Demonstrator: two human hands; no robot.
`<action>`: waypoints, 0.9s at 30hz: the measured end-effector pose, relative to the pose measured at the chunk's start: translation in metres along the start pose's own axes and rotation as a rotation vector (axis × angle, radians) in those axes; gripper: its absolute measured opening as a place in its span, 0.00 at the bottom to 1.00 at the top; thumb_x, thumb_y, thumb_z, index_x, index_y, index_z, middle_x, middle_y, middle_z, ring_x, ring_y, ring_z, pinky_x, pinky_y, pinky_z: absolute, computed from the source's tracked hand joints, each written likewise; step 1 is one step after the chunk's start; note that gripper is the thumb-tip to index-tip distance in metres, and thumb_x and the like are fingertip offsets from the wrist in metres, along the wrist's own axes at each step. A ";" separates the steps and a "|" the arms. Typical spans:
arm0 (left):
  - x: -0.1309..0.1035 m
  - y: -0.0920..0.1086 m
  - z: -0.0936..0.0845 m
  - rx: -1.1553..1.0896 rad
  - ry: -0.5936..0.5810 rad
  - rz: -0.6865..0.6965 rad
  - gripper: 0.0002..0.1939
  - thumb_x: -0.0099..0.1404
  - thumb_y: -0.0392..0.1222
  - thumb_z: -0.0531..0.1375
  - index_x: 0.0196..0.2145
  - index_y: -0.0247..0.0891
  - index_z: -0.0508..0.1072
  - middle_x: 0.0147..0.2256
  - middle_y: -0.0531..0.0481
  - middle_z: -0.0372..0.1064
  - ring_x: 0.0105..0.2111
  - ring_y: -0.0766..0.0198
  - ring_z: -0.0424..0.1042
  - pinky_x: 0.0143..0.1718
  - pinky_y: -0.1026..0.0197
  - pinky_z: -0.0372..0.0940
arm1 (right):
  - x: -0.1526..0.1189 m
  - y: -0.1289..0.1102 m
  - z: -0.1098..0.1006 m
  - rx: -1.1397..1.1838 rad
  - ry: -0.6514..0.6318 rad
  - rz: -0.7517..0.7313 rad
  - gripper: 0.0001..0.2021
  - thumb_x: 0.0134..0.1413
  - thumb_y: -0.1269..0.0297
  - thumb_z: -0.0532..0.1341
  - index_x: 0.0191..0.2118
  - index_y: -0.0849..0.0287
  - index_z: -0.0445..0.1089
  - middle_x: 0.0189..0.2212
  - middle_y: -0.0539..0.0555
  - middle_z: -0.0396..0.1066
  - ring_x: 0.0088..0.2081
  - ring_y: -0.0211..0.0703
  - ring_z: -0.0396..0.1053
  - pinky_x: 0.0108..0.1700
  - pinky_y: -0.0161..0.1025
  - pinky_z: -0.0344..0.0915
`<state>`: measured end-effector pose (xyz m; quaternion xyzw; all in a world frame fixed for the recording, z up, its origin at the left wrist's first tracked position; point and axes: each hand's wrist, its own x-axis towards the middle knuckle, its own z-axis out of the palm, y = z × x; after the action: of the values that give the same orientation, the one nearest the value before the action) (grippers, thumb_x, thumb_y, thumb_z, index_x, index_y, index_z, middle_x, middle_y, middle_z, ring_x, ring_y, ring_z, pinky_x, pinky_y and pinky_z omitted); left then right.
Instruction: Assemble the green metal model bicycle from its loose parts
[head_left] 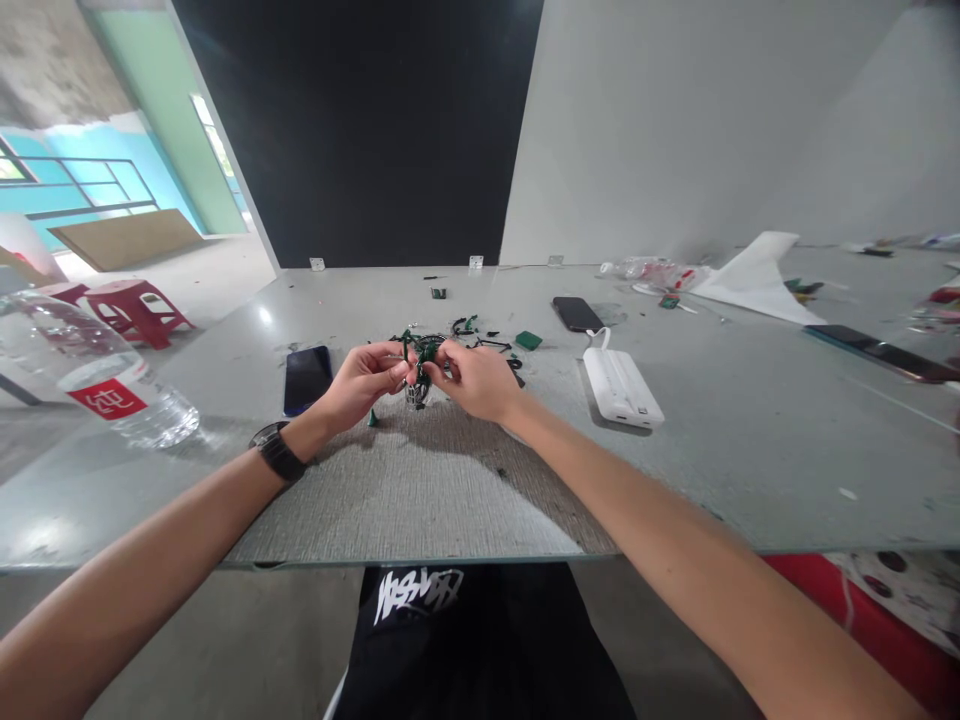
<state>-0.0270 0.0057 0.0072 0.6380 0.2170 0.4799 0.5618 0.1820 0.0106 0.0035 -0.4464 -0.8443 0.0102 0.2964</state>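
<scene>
My left hand (pixel 367 376) pinches a slim green piece (pixel 407 345) between thumb and fingers. Close beside it, my right hand (pixel 478 380) is closed on a small green and black model assembly (pixel 424 352) with what looks like a spoked, round part. Both hands meet above the grey mat at the middle of the table, and the fingers hide much of the assembly. A small green cone-like piece (pixel 373 417) lies just below my left hand. Several black and green small parts (pixel 491 343) are scattered behind my right hand.
A dark phone (pixel 307 380) lies left of my hands, near a water bottle (pixel 135 385). To the right are a black phone (pixel 576 313) and a white power bank (pixel 619 384) with a cable. A green block (pixel 529 340) sits behind. The glass table edge (pixel 450 560) runs before me.
</scene>
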 end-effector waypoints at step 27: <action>-0.001 -0.003 -0.002 0.036 -0.088 -0.029 0.11 0.61 0.46 0.70 0.34 0.36 0.77 0.25 0.52 0.69 0.23 0.69 0.60 0.25 0.64 0.54 | 0.000 0.002 -0.010 0.141 0.019 -0.035 0.23 0.72 0.44 0.43 0.43 0.55 0.65 0.20 0.47 0.62 0.21 0.38 0.55 0.28 0.38 0.48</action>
<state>-0.0281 0.0067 0.0037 0.6652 0.2101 0.4392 0.5661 0.1890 0.0094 0.0107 -0.4096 -0.8463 0.0602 0.3354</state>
